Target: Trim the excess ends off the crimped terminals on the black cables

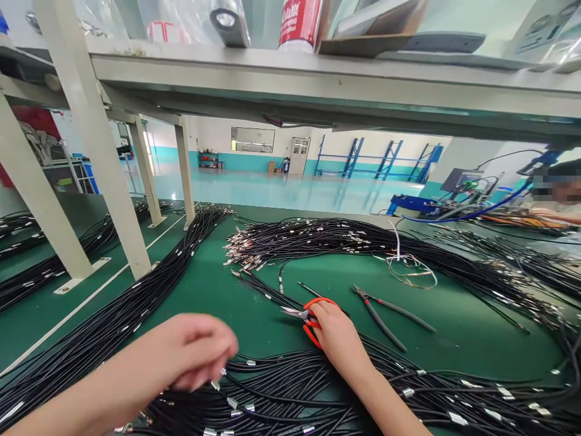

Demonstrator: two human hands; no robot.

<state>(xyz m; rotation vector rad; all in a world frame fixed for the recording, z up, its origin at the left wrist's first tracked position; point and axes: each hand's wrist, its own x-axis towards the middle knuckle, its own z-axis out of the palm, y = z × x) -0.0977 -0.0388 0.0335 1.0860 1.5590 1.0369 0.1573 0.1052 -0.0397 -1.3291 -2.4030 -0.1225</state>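
My right hand (333,330) is closed on a pair of scissors (313,321) with orange-red handles, whose blades point left over the green tabletop. My left hand (200,351), a little blurred, hovers over the near bundle of black cables (281,387). Its fingers are curled inward, and whatever is between them, if anything, is hidden. Silvery-white labels (233,402) mark these cables just beside the left fingertips. Right of the scissors, cutting pliers (381,315) with dark grey handles lie with their handles spread. Beyond the scissors, a few loose black cables (267,287) run across the table.
A large bundle of black cables (318,233) with metal ends lies farther back. Another long bundle (177,260) runs along the left, beside shelf legs (122,212). White ties (411,269) lie at the right. The shelf (290,75) spans overhead. A person (558,206) sits far right.
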